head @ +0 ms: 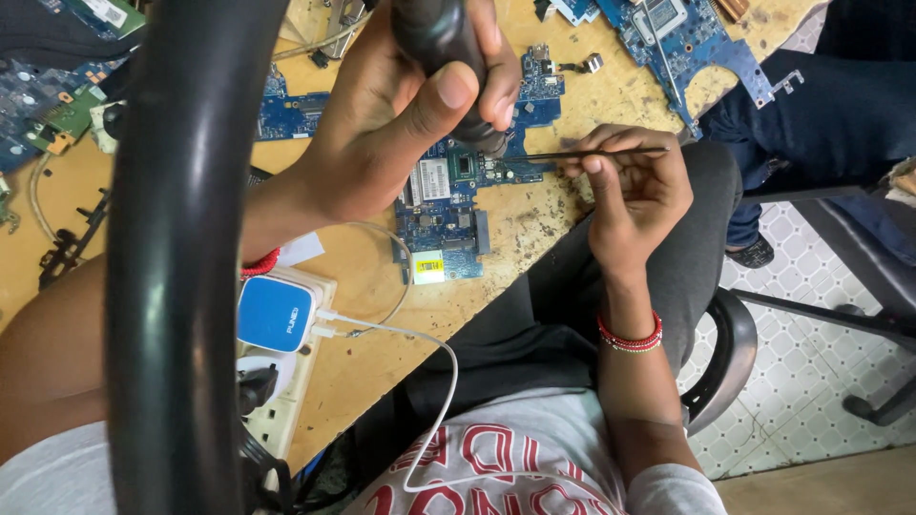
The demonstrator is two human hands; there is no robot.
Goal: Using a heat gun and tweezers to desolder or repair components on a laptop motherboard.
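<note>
My left hand (382, 124) grips a thick black tool handle (439, 38), its tip pointing down at a blue circuit board (444, 205) lying on the worn wooden table (534, 248). My right hand (634, 191) pinches a thin black rod-like tool (592, 154) held level, its tip reaching left to the board near the other tool's tip. Both wrists wear red bead bracelets. A fat black hose (172, 286) curves down across the left of the view and hides part of my left arm.
A white power strip with a blue-and-white charger (275, 313) and a white cable (429, 381) lies near the table edge. More blue boards lie at top right (677, 33) and top left (57, 95). Another person's jeans-clad leg (811, 114) is at right, above a tiled floor.
</note>
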